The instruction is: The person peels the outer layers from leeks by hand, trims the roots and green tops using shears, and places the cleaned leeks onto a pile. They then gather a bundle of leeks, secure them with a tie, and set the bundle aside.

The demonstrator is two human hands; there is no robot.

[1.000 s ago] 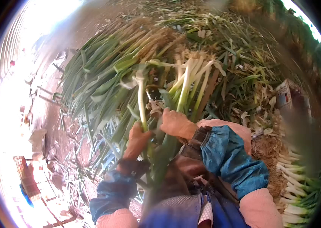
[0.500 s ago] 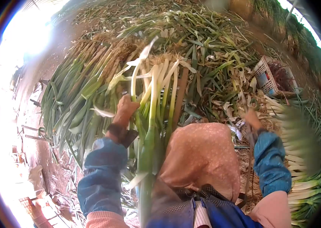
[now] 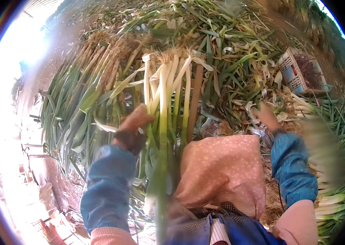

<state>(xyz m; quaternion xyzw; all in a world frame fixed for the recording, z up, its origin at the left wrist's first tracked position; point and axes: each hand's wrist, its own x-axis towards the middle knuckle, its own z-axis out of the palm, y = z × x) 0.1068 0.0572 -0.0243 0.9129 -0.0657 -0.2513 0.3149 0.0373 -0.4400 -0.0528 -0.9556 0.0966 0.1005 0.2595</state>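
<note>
My left hand [image 3: 138, 118] is at the left side of a bunch of peeled leeks [image 3: 163, 90], its fingers closed round the green part of a leek. White stems and roots point away from me, and long green leaves hang toward my body. Left of it lie unpeeled leeks [image 3: 99, 77] with brown stems. My right hand [image 3: 268, 116] hovers right of the patterned cloth [image 3: 221, 167] over my lap, near loose trimmings [image 3: 238, 77]. It is blurred, and what it holds, if anything, cannot be made out.
A white plastic crate [image 3: 293, 75] with reddish-brown strands inside stands at the right back. Rows of cleaned leeks [image 3: 329, 200] lie along the right side. A wooden strip [image 3: 195, 102] runs beside the peeled bunch. Leaf waste covers the ground ahead.
The leek at my left hand now lies straighter among the others, its loose outer leaf gone from the top. My right hand has shifted slightly toward me. The view has tilted a little.
</note>
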